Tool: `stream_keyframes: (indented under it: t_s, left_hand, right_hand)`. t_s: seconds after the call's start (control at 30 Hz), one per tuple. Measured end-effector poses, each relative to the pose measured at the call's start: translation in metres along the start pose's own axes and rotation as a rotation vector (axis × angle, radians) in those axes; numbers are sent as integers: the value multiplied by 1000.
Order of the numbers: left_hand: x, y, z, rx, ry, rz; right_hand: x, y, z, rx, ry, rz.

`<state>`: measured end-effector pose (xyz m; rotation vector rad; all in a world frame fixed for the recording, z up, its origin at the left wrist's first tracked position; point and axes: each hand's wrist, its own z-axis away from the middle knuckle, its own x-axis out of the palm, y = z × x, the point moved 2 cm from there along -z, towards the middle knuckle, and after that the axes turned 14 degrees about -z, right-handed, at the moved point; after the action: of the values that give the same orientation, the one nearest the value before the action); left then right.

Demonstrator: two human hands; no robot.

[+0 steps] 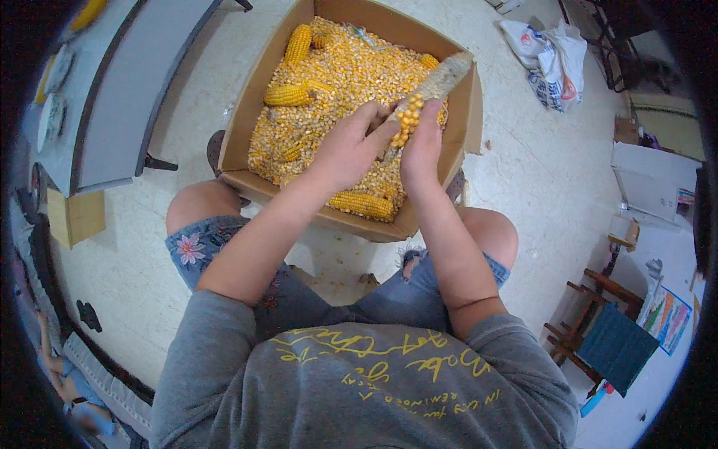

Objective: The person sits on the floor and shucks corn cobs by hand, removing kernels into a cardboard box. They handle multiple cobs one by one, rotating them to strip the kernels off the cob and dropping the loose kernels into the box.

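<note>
A cardboard box (235,134) between my knees holds loose yellow corn kernels (336,73) and several ears of corn. Over its right side, my right hand (423,140) holds a corn cob with a patch of yellow kernels (408,120). A long, pale, rough piece (443,78) runs from my hands to the box's upper right corner; whether it is wood or something else I cannot tell. My left hand (353,146) is at the left of the cob, fingertips against it or the pale piece. One ear of corn (360,205) lies along the near wall, another (287,95) at the left.
A long grey-topped table (143,84) stands at the left, with a small box (76,216) beside it. White plastic bags (547,62) lie on the floor at the upper right. At the right is a dark-seated stool (617,348). Part of another person (67,384) shows at lower left.
</note>
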<state>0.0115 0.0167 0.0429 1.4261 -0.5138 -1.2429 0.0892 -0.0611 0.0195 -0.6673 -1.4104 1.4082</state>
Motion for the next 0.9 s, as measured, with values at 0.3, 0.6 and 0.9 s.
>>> stream_keyframes:
  t_s: [0.3,0.6,0.9]
  left_hand:
    - [1,-31,-12,-46,-100,335]
    - [12,-30,-3,-48,-17,32]
    - [5,-35,-11,-56,-80,272]
  right_hand:
    - [4,-4,4,95,13,-81]
    - [-8,12,-10,7,45,6]
    - [3,-8,2,120,35,-88]
